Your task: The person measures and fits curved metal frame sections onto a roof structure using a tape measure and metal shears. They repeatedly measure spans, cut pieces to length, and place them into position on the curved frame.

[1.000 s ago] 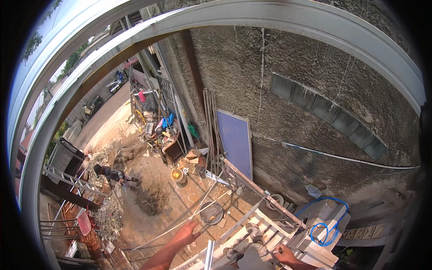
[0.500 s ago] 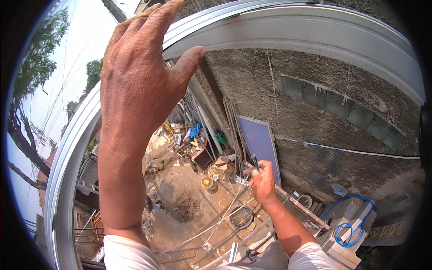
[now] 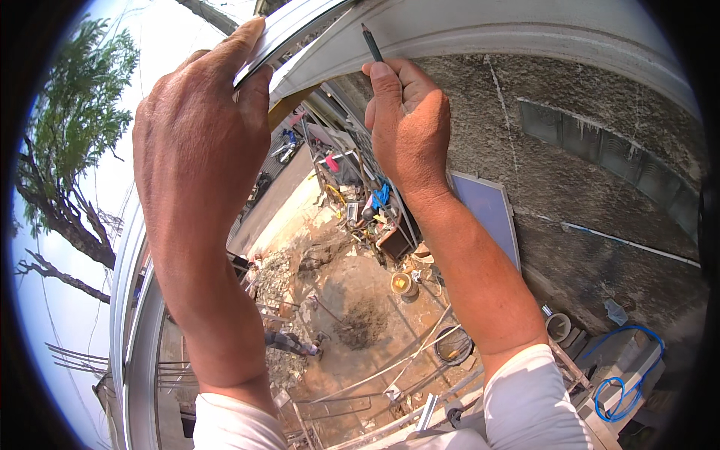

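A pale metal channel arches across the top of the head view. My left hand grips the channel's upper edge near the corner, thumb below and fingers over it; the fingertips are partly hidden. In my right hand is a dark pencil, pinched between thumb and fingers. Its sharpened tip points up against the channel's inner face; whether it touches cannot be told.
A rough grey wall rises on the right, with a purple-blue panel leaning there. Far below lie a bucket, rubble and heaped scrap. A blue hose coils lower right. Another person is below. Tree branches stand left.
My right hand has risen from low on the right to the channel, bringing the pencil up. My left hand has gone from spread fingers to gripping the channel's edge. The view has shifted.
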`<state>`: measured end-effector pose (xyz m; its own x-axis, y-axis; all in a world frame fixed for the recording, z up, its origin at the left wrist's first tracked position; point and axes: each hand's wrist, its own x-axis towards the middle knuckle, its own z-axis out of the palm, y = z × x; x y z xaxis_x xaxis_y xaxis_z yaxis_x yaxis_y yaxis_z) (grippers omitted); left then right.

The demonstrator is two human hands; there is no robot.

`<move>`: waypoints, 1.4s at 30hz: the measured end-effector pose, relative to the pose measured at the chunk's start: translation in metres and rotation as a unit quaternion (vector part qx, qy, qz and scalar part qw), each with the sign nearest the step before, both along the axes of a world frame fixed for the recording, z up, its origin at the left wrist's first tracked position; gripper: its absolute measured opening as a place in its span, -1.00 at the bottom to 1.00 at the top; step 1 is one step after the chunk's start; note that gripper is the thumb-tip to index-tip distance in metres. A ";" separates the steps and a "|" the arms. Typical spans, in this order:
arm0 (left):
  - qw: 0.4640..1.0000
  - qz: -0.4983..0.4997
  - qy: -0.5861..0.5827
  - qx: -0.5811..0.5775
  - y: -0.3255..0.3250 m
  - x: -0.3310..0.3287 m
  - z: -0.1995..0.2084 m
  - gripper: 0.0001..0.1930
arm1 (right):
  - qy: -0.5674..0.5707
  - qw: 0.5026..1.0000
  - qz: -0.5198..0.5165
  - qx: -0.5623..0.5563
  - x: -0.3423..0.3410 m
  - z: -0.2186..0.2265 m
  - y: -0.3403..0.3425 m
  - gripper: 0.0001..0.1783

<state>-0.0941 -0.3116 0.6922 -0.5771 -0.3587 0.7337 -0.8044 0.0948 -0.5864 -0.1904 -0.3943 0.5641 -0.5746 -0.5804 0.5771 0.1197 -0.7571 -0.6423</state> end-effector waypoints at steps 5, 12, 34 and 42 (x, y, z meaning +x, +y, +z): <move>1.000 -0.021 -0.008 -0.005 -0.001 -0.003 -0.002 -0.67 | -0.046 0.999 0.017 -0.003 0.010 0.007 -0.016 -0.64; 0.999 -0.043 -0.026 -0.010 -0.003 -0.002 -0.002 -0.69 | -0.138 0.982 0.125 -0.009 0.014 0.024 -0.012 -0.68; 0.998 -0.041 -0.036 -0.020 -0.006 0.002 0.000 -0.69 | -0.099 0.993 0.061 -0.028 0.012 0.020 -0.012 -0.70; 0.998 -0.047 -0.035 -0.019 -0.005 0.000 0.000 -0.69 | -0.151 0.981 0.123 -0.019 0.008 0.031 -0.007 -0.68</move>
<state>-0.0937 -0.3161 0.6922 -0.6578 -0.2737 0.7017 -0.7494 0.1450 -0.6460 -0.1822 -0.4013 0.5952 -0.5681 -0.7037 0.4267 0.4810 -0.7046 -0.5217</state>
